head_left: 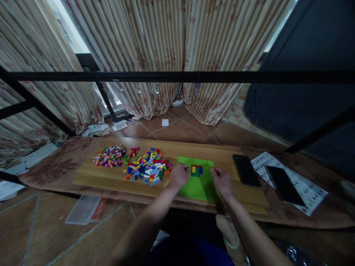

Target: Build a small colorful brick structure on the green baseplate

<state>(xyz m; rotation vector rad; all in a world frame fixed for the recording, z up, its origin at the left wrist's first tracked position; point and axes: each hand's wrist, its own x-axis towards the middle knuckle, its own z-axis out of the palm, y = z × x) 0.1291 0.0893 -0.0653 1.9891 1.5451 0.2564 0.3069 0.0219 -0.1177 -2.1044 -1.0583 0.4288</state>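
Observation:
A green baseplate (196, 190) lies on the wooden board, with a small block of red, yellow, green and blue bricks (196, 170) on its upper middle. My left hand (180, 174) is at the plate's left edge, just left of the bricks, its fingers drawn together; whatever they may hold is too small to make out. On the other side, my right hand (222, 180) is over the plate's right edge, apart from the bricks. Its thumb and fingertips are curled close, and anything between them cannot be made out.
Left of the plate lie a pile of mixed bricks (151, 167) and a pile of small pieces (110, 156). To the right are a black phone (246, 170), a printed sheet (310, 197) and a dark tablet (285, 185). A black rail (177, 77) crosses beyond the board (91, 178).

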